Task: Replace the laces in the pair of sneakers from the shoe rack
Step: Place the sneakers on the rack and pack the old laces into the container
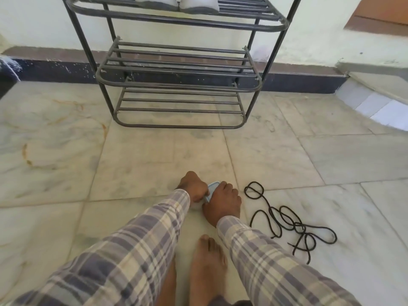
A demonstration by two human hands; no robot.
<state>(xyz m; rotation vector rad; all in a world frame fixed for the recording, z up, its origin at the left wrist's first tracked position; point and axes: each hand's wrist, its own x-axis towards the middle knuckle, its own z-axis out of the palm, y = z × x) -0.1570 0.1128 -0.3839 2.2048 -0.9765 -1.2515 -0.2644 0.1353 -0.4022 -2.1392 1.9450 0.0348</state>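
two hands meet low in the middle of the marble floor, close to the person. the left hand and the right hand are both curled round a small pale blue-rimmed object that sits between them on the floor; the left fingers pinch its near left edge and the right fingers wrap over its right side. most of it is hidden by the hands, so i cannot tell what it is. both arms are in plaid sleeves, and a bare foot rests on the floor just near of the hands.

just right of the right hand, not touching it, a tangle of black laces lies loose on the floor, one loop at its far end and the tips trailing toward the near right.

far from the hands, a dark metal shoe rack stands against the pale wall. on its top visible shelf, at the upper edge of the view, sits a pair of white sneakers with grey soles, side by side and cut off by the frame. a dark skirting band runs along the base of the wall behind the rack.
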